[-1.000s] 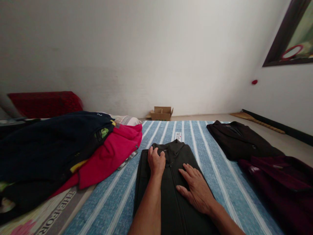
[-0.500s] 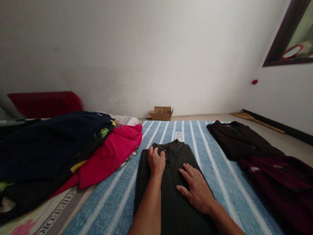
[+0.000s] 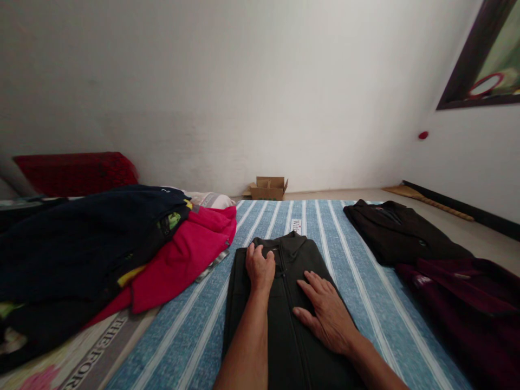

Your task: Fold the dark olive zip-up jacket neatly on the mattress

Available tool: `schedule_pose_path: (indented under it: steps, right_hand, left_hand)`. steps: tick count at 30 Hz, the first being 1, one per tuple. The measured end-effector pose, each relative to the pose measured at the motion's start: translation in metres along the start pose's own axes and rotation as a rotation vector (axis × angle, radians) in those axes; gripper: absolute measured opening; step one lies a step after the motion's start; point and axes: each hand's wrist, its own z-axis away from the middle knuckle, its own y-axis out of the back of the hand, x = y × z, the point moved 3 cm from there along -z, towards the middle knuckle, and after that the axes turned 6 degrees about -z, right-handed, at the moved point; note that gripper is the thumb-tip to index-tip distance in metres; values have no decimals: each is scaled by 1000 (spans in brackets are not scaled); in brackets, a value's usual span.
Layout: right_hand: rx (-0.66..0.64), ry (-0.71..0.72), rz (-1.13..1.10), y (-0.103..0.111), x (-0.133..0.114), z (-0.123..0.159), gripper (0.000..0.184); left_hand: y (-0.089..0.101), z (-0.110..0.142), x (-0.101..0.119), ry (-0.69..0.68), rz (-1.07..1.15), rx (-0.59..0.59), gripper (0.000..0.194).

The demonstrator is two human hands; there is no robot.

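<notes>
Unmoved since the earlier frame, the left hand bends its fingers at the collar of the dark jacket, grip undeterminable, while the right hand lies flat, fingers spread, on the dark jacket, itself lying on the blue striped sheet.

The hands and slim forearms are bare.
</notes>
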Motion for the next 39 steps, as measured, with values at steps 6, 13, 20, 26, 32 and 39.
schedule_pose_path:
  steps: [6, 13, 20, 26, 32, 39]
  right_hand:
    - [-16, -16, 3, 0, 0, 0, 68]
    - [0, -11, -5, -1, 1, 0, 69]
    - [18, 4, -6, -2, 2, -1, 67]
    - [8, 4, 4, 0, 0, 0, 67]
    - [-12, -11, 5, 0, 0, 0, 68]
    - [-9, -14, -8, 0, 1, -1, 68]
  left_hand:
    - [-2, 0, -1, 5, 9, 8, 38]
    - [-1, -1, -1, -7, -1, 18, 38]
    - [0, -1, -1, -1, 2, 5, 39]
    - [-1, -1, -2, -10, 16, 19, 36]
    - [0, -1, -1, -5, 1, -2, 39]
    - [1, -1, 0, 3, -2, 6, 37]
